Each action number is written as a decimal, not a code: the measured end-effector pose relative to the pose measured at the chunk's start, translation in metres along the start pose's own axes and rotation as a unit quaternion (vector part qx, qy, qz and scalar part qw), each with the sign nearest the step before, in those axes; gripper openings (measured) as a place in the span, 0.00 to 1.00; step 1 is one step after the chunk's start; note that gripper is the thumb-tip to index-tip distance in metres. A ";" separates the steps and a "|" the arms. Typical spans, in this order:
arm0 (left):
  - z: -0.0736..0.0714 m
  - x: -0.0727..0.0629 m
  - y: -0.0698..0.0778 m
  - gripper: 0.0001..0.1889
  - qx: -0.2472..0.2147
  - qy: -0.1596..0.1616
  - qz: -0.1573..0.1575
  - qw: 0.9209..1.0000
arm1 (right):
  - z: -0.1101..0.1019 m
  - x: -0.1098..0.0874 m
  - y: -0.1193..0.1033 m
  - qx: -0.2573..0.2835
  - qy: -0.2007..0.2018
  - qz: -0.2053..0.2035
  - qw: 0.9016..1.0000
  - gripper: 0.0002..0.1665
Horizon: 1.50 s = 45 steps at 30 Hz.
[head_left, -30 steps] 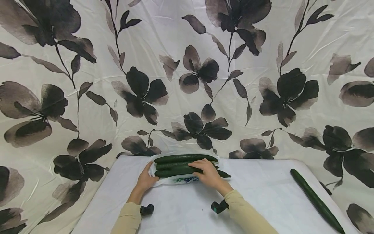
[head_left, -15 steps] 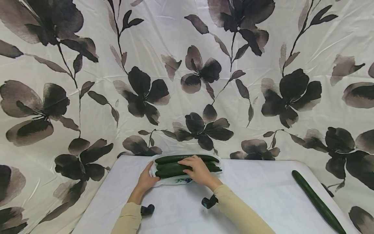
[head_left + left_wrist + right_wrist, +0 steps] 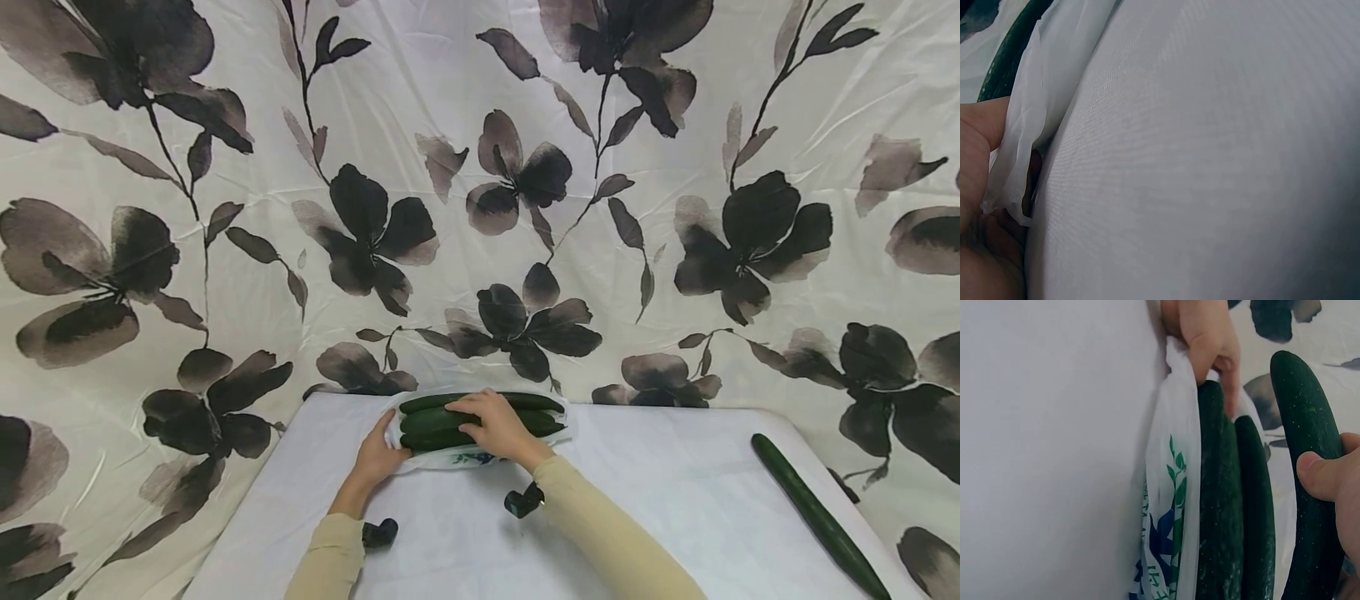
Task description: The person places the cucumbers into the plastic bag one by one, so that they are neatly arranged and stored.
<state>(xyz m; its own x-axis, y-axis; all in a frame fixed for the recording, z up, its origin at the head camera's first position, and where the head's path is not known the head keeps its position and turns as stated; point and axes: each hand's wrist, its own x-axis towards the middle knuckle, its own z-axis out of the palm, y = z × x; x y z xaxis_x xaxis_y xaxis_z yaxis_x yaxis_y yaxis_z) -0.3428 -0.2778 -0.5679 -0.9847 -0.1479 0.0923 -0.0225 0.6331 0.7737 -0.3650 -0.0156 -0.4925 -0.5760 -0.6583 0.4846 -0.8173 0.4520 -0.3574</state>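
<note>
A white plastic bag [image 3: 1172,412] with green and blue print lies on the table, several long green cucumbers [image 3: 1211,487] side by side in its opening. My left hand [image 3: 377,457] holds the bag's left end; in the left wrist view, a fold of white plastic [image 3: 1032,94] runs between the thumb and fingers. My right hand [image 3: 495,427] grips one cucumber [image 3: 1304,437] around its middle. In the right wrist view, this cucumber is apart from the others, with the thumb across its near side. The far fingers of that hand are hidden behind it.
Another cucumber [image 3: 817,512] lies slantwise along the right side of the white-covered table [image 3: 645,467]. A floral curtain [image 3: 450,208] hangs just behind the table's back edge. A small black camera [image 3: 523,500] is strapped to the right wrist.
My right hand has moved left over the bag, carrying its cucumber, whose right end stuck out past the bag earlier. The left hand has stayed at the bag's left end.
</note>
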 end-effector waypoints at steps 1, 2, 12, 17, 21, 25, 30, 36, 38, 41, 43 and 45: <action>0.000 0.001 0.000 0.48 0.002 0.001 0.001 1.000 | 0.000 0.002 0.001 -0.002 -0.002 0.001 1.000 0.25; 0.000 0.001 0.000 0.48 0.004 0.000 0.001 1.000 | 0.001 0.004 0.002 -0.004 -0.005 0.002 1.000 0.25; -0.001 0.000 0.002 0.48 -0.004 -0.008 -0.008 1.000 | 0.006 0.016 0.005 -0.013 -0.019 0.016 1.000 0.25; 0.000 0.001 0.002 0.47 -0.007 -0.003 -0.008 1.000 | 0.007 0.019 0.006 -0.007 -0.030 0.029 0.999 0.25; 0.001 0.002 0.002 0.48 -0.006 -0.004 -0.007 1.000 | 0.009 0.020 0.006 -0.004 -0.029 0.039 0.999 0.24; 0.001 0.002 0.001 0.48 -0.013 -0.010 -0.008 1.000 | 0.012 0.020 0.009 -0.002 -0.033 0.049 0.998 0.25; 0.001 0.002 0.000 0.48 -0.017 -0.008 -0.008 1.000 | 0.015 0.020 0.012 0.002 -0.028 0.043 0.999 0.25; 0.001 0.003 -0.001 0.47 -0.018 -0.008 -0.007 1.000 | 0.018 0.020 0.015 0.008 -0.028 0.044 0.999 0.25; 0.001 0.003 -0.001 0.48 -0.016 -0.006 -0.007 1.000 | 0.020 0.020 0.015 0.008 -0.030 0.048 0.998 0.25; 0.001 0.002 0.000 0.48 -0.013 -0.004 -0.009 1.000 | 0.022 0.019 0.016 0.014 -0.028 0.055 0.998 0.25; 0.000 0.002 0.000 0.48 -0.014 -0.005 -0.011 1.000 | 0.024 0.019 0.017 0.023 -0.028 0.062 0.997 0.25; 0.000 0.002 0.001 0.47 -0.014 -0.006 -0.015 1.000 | 0.026 0.019 0.017 0.032 -0.027 0.068 0.997 0.25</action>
<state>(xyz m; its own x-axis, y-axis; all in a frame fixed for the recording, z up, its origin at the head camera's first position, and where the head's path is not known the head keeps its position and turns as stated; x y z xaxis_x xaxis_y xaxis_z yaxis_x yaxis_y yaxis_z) -0.3443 -0.2775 -0.5671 -0.9856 -0.1572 0.0617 -0.0470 0.6066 0.7936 -0.3898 -0.0361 -0.5104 -0.6780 -0.6262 0.3850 -0.7282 0.5007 -0.4679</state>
